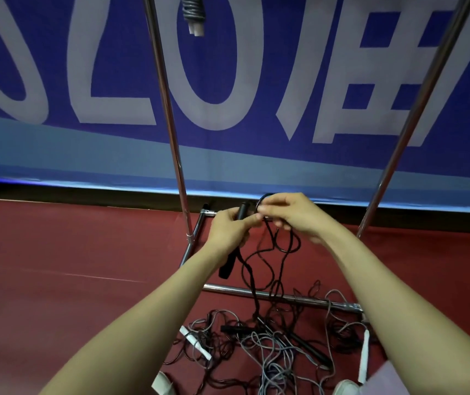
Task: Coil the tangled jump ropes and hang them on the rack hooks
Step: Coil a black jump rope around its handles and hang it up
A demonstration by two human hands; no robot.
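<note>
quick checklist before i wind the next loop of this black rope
1. Left hand grips the black handle: ok.
2. Right hand pinches a loop of the black rope: ok.
3. Black rope free of the floor pile: not ok, it trails down into the tangle.
4. Coil tidy: not ok, long loops hang loose.
5. Free hook on the rack: cannot tell, hooks out of view above the grey coil.

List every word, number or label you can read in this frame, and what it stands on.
"O" or "0": large white character on the blue banner, its top cut off by the frame.
Other white banner characters: cropped, not surely readable.
Black handle, white handles, rack: no text visible.
</note>
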